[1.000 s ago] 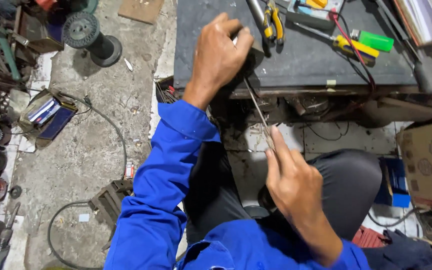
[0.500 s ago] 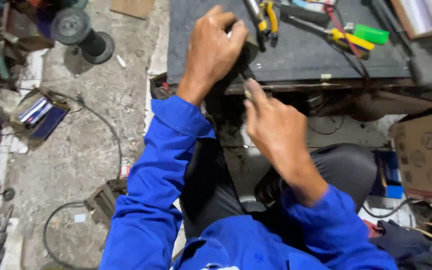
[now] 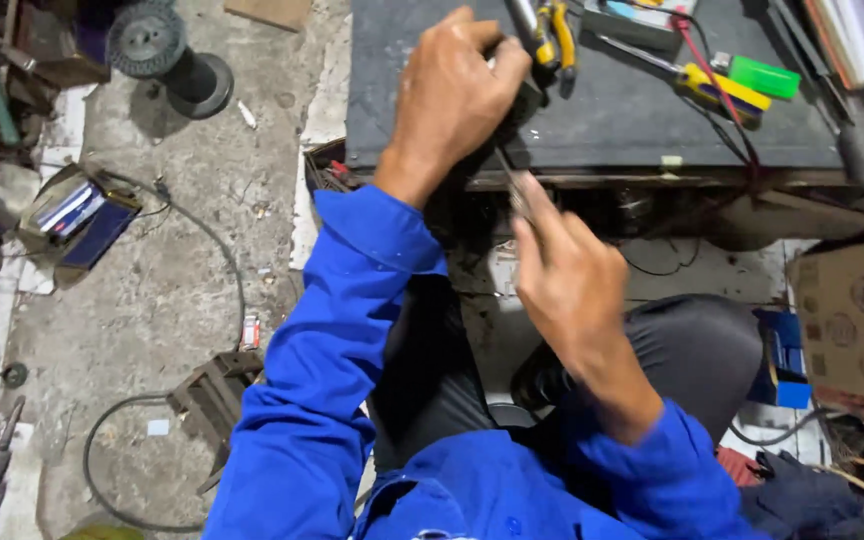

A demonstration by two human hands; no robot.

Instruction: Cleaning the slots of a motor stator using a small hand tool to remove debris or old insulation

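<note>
At the near edge of a dark workbench (image 3: pixel 612 120), we see the left hand (image 3: pixel 452 95) clamped over a small dark part (image 3: pixel 527 95) it almost wholly hides. The right hand (image 3: pixel 567 285), blurred, pinches a thin metal rod (image 3: pixel 510 178) angled up to that part. Yellow-handled pliers (image 3: pixel 552 35) lie beyond, cut off by the frame.

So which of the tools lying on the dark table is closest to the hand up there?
The yellow-handled pliers, lying just right of the left hand. The yellow-and-blue screwdriver and the green lighter-shaped thing lie farther right on the table.
</note>
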